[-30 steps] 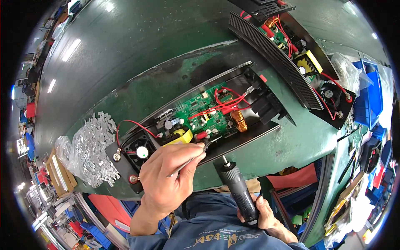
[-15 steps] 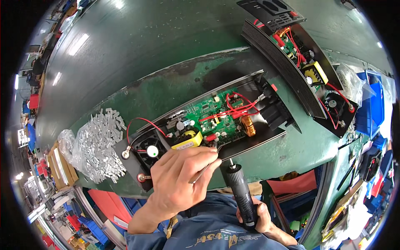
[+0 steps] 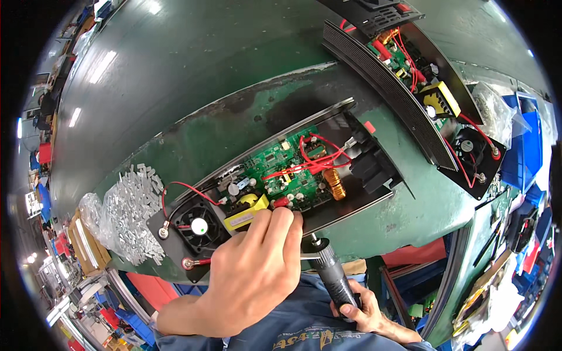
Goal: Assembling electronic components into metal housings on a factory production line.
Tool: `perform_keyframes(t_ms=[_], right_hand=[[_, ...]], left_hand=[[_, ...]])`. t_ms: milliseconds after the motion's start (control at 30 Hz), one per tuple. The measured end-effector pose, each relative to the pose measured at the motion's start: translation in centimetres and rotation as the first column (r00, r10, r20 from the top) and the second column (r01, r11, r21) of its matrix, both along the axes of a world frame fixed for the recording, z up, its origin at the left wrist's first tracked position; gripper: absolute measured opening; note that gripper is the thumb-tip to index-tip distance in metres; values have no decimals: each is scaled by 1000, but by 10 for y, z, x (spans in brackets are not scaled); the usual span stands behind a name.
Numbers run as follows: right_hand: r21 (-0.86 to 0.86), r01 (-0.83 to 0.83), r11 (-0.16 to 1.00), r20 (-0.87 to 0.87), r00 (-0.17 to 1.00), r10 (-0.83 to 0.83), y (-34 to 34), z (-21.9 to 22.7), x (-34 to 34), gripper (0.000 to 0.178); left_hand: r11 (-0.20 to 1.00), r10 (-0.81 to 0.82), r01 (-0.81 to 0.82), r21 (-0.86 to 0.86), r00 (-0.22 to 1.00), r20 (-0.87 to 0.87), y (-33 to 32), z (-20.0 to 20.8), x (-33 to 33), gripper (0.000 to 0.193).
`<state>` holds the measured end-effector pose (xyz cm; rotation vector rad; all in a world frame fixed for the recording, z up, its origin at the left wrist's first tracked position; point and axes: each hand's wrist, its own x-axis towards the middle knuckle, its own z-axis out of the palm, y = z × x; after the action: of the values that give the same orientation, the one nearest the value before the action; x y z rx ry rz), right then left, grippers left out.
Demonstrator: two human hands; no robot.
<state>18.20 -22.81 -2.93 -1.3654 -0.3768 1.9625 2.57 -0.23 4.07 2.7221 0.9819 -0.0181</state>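
Note:
My left hand (image 3: 257, 266) is closed, back of the hand up, over the near edge of an open black metal case (image 3: 346, 216). A thin metal tool (image 3: 309, 255), which looks like tweezers, juts from its fingers toward the bit end of a black electric screwdriver (image 3: 332, 274). My right hand (image 3: 364, 310) grips that screwdriver by its lower body, bit pointing up and away from me. Inside the case lie a green circuit board (image 3: 272, 161), red wires, a copper coil (image 3: 335, 184) and a yellow transformer (image 3: 246, 217). My left fingertips are hidden.
A fan end plate (image 3: 202, 227) hangs by wires at the case's left. Beyond it lies a plastic bag of small metal pieces (image 3: 137, 213). Another opened case (image 3: 389, 96) stands at the back right, near blue bins (image 3: 524, 146). The bench's front edge runs before me.
My left hand has turned over and drawn back slightly; the tool in it has swung from the case's edge toward the screwdriver's tip. The whole view has shifted a little.

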Motion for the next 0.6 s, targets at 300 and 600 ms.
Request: perform_keyframes(t_ms=[300, 600], right_hand=[[16, 83, 996, -71, 994, -82, -12, -8, -4, 85], [94, 79, 992, -95, 993, -70, -5, -21, -11, 79]], left_hand=[[994, 11, -6, -110, 999, 51, 5, -2, -5, 42], [995, -7, 14, -103, 997, 71, 6, -1, -3, 35]])
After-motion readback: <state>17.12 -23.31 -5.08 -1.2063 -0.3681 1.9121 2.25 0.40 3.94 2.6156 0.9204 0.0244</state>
